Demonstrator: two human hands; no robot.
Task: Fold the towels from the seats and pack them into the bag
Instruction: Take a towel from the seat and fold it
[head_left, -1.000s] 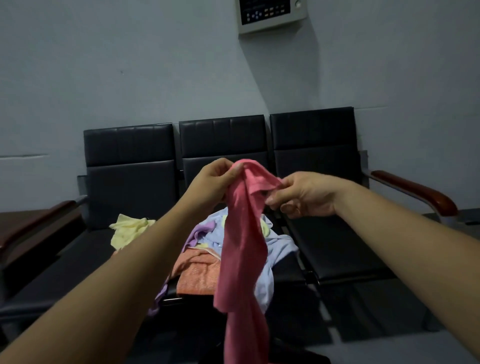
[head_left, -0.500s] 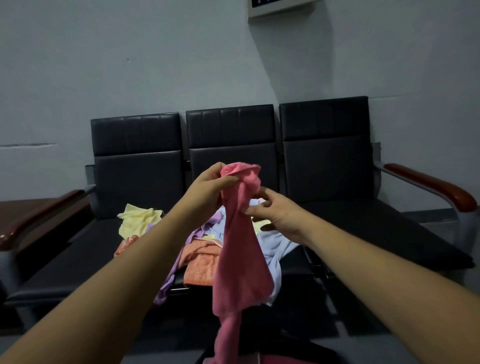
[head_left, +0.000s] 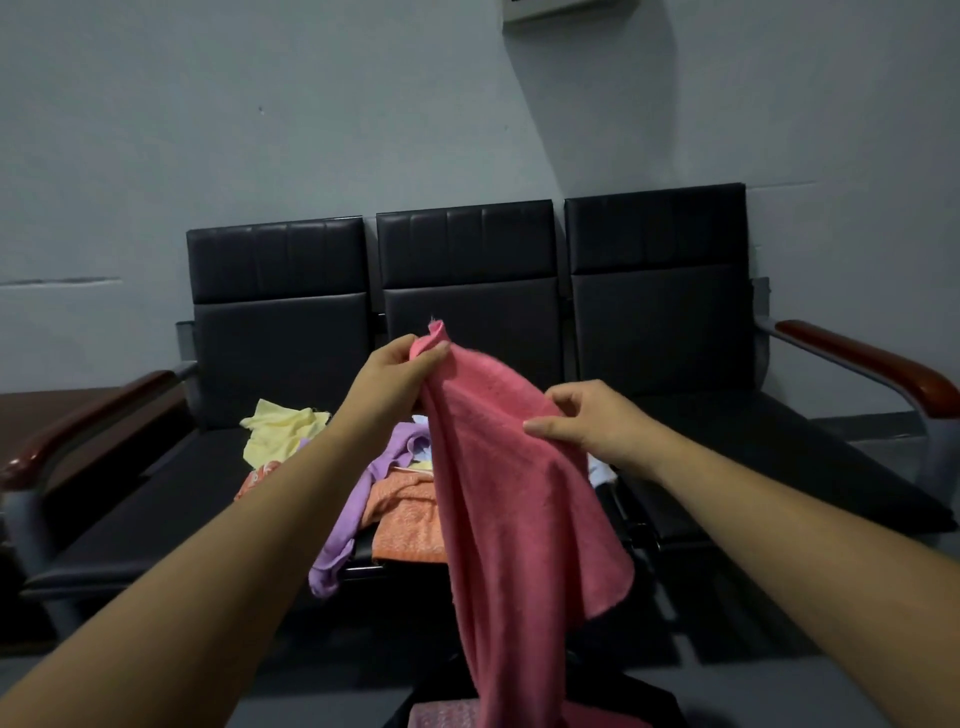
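Hanging in the air in front of the middle seat (head_left: 467, 332) of a black three-seat row: pink towel (head_left: 509, 493), unfolded, draped down past the bottom edge of view. Left hand (head_left: 395, 374) pinching the top corner between thumb and curled fingers, with the corner tip poking up above the grip. Right hand (head_left: 592, 421) lower and to the right, thumb laid along the near face of the upper edge, fingers curled over behind it. A light pinch, fingertips partly hidden by cloth.

Loose heap on the seats behind the held towel: yellow towel (head_left: 280, 428) on the left seat, purple towel (head_left: 358, 499) trailing over the front edge, orange towel (head_left: 410, 525) just beside it on the middle seat, a scrap of pale blue cloth (head_left: 600, 470) showing under the right wrist. All crumpled, none folded.

Wooden armrest (head_left: 872, 364) at the right end of the row, and another at the left end (head_left: 78, 421).

Dark object (head_left: 644, 701) at the bottom edge beneath the towel, a pink patterned patch showing on it — cannot tell what it is.
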